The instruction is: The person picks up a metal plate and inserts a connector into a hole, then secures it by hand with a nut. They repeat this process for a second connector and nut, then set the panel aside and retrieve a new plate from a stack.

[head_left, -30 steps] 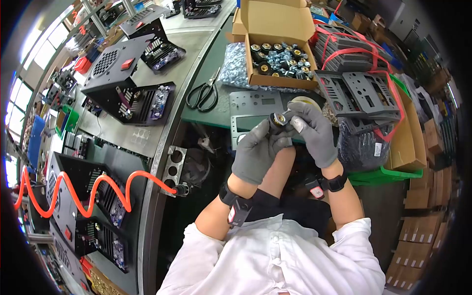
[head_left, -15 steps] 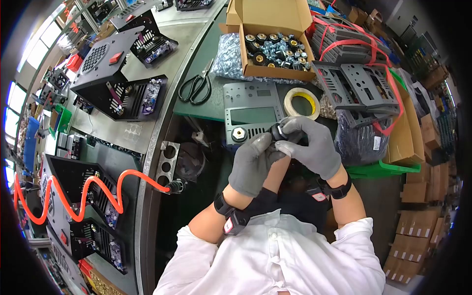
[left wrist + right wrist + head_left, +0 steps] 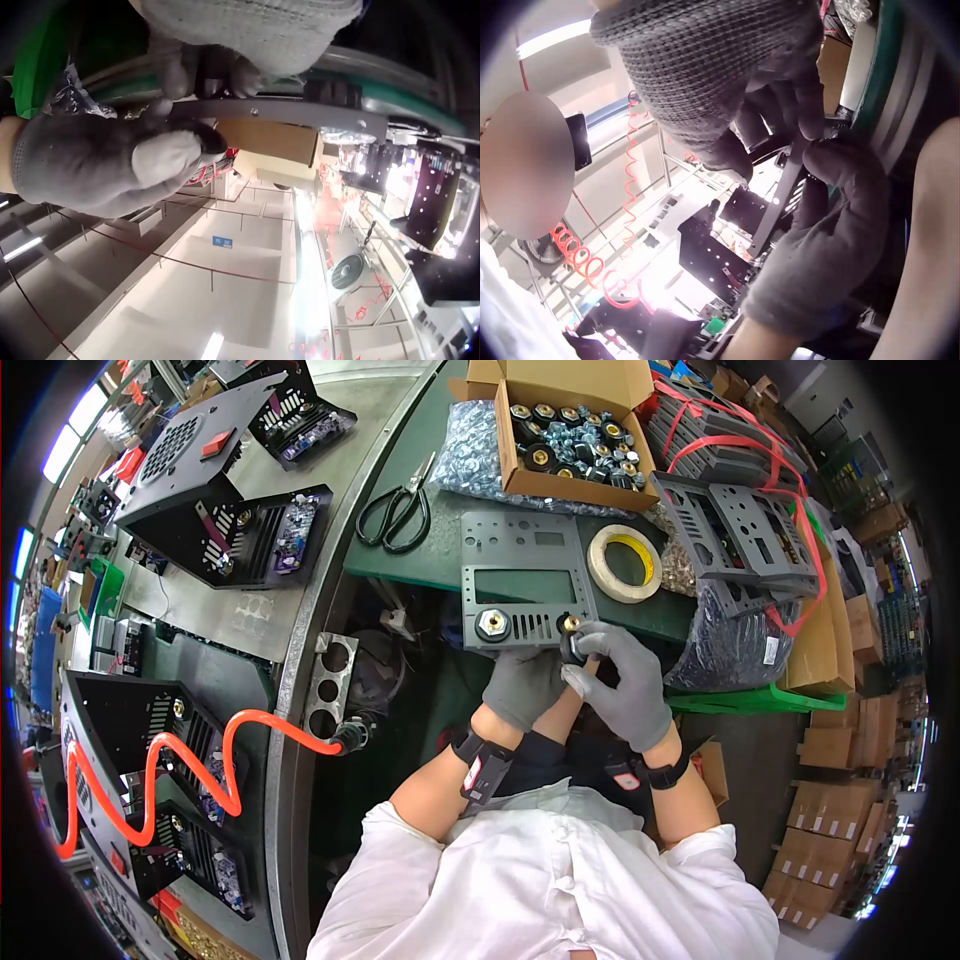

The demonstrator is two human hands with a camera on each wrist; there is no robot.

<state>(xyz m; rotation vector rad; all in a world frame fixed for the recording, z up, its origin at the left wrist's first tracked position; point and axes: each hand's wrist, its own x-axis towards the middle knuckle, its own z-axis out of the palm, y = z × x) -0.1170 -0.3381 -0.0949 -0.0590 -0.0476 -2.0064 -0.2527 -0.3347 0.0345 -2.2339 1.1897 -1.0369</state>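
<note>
A grey perforated metal panel (image 3: 530, 555) lies at the front edge of the green table, with a silver hex nut around a brass centre (image 3: 492, 624) in its lower left corner. At its lower right corner a brass stud (image 3: 570, 623) shows. My gloved left hand (image 3: 525, 685) is under the panel's front edge; the left wrist view has its fingers around a black cylindrical part (image 3: 214, 71) against the underside. Above the panel, my gloved right hand (image 3: 625, 685) pinches a black round piece (image 3: 573, 650) between thumb and fingers, close to the stud.
A roll of tape (image 3: 625, 564) lies beside the panel and scissors (image 3: 397, 515) lie to its left. Behind stands an open carton (image 3: 580, 495) of black round parts and nuts, by a bag of hardware (image 3: 470, 455). Stacked grey panels (image 3: 740, 530) stand right; a metal-edged bench (image 3: 300, 610) runs left.
Both hands held the black part together in front of the panel. Now the left hand has gone under the panel's front edge, the right sits above its lower right corner, where the stud shows.
</note>
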